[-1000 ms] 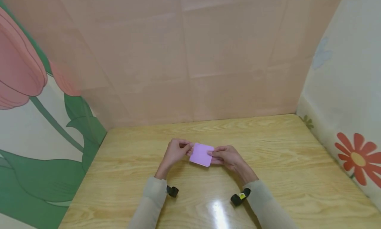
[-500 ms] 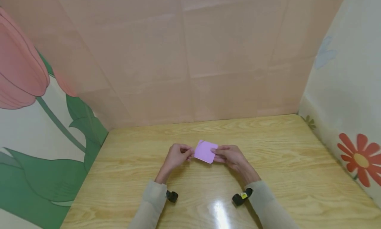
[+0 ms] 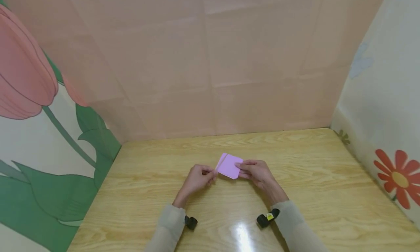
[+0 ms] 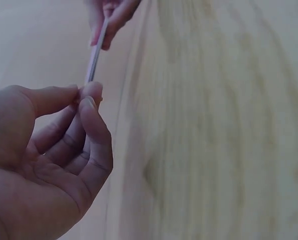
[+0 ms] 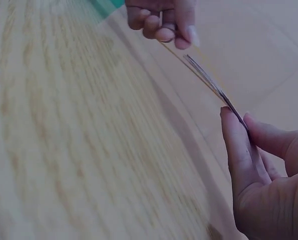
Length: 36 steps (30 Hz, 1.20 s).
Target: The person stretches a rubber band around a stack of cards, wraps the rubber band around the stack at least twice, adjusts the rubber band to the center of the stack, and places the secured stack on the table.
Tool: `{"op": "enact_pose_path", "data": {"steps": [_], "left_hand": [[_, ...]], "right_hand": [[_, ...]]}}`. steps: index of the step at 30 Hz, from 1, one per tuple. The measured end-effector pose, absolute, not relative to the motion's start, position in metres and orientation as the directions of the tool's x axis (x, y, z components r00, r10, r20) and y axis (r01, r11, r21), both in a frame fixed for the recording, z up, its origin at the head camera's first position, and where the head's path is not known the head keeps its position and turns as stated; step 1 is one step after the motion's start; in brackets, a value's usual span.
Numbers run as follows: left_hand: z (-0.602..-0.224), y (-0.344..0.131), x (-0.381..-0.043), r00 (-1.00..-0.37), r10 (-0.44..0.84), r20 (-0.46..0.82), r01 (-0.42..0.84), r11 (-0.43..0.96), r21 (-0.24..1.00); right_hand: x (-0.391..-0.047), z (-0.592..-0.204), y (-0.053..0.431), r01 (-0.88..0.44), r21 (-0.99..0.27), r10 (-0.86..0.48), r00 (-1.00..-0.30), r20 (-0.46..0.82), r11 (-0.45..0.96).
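My right hand (image 3: 260,172) holds a small purple stack of square cards (image 3: 230,167) above the table, thumb on top and fingers beneath. In the right wrist view the cards (image 5: 209,80) appear edge-on as several thin dark layers. A thin yellow-orange rubber band (image 5: 181,58) runs from them to the fingertips of my left hand (image 3: 198,178). Across the left part of the purple face a slanted line shows in the head view. In the left wrist view my left thumb and index finger meet in a pinch, hiding most of the band.
The wood-grain table (image 3: 157,157) spreads around both hands. Behind it rises a pink-brown covering (image 3: 164,81); painted flower walls flank both sides. Dark wrist cameras sit at both sleeve cuffs, and a bright reflection lies on the tabletop.
The purple stack has shifted right and tilted. My left hand has moved slightly down and right, to the stack's lower left corner, and a slanted line has appeared across the purple face.
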<state>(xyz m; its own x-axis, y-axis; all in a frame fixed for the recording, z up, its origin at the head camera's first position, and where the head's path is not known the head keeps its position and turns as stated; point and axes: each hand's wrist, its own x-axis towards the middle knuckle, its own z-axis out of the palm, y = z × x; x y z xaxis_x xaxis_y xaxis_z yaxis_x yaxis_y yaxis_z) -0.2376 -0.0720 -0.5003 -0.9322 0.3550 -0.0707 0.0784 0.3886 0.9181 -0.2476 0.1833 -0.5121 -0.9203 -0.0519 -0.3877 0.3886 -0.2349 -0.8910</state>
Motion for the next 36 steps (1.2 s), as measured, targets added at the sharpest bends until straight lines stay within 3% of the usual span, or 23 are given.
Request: {"op": "enact_pose_path", "data": {"steps": [19, 36], "left_hand": [[-0.506, -0.067, -0.231, -0.892, 0.418, -0.171, -0.038, 0.308, 0.951], [-0.504, -0.067, -0.223, -0.818, 0.525, -0.235, 0.0, 0.408, 0.913]], "right_hand": [[-0.249, -0.514, 0.195, 0.373, -0.913, 0.034, -0.923, -0.383, -0.167], [-0.249, -0.506, 0.201, 0.359, -0.92, 0.059, -0.927, -0.372, -0.159]]}}
